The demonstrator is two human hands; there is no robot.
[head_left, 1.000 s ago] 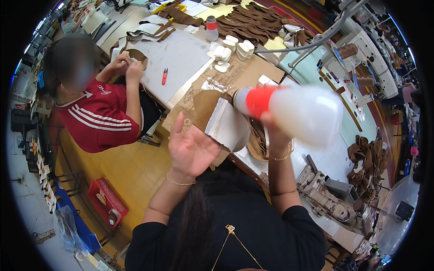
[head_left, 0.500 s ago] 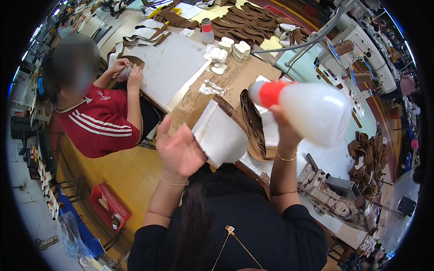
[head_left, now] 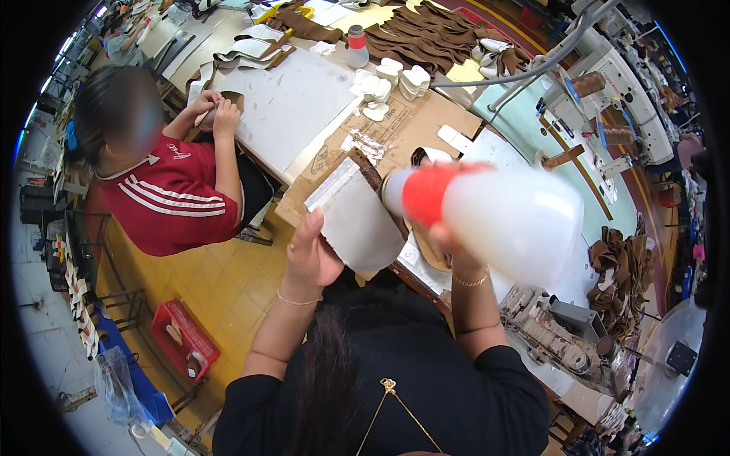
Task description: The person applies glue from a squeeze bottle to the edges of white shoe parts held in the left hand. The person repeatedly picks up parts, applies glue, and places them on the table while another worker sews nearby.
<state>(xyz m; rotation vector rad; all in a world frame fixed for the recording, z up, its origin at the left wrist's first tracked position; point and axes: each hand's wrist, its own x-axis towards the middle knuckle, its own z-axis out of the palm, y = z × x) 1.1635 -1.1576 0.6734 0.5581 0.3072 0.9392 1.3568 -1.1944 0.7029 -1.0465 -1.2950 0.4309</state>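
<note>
A pale grey-white fabric piece with a brown edge strip (head_left: 356, 216) is tilted up over the table's near edge. My left hand (head_left: 313, 257) grips its left side, the thumb along the edge and the other fingers mostly hidden. In my right hand (head_left: 459, 251) is a translucent white squeeze bottle with a red band (head_left: 517, 220), tipped on its side and blurred. Its narrower grey end points left, close to the fabric piece's brown edge; whether they touch I cannot tell. The bottle covers part of my right fingers.
Brown cardboard (head_left: 422, 125) lies under several white pads (head_left: 374, 90). Another red-banded bottle (head_left: 357, 47) stands farther back, near brown strips (head_left: 418, 38). A co-worker in a red shirt (head_left: 175, 197) sits at left. A sewing machine (head_left: 627, 83) stands at right.
The bottle has moved left and slightly down toward the fabric piece. My left hand has gone from an opened palm with spread fingers to a grip on the piece's side.
</note>
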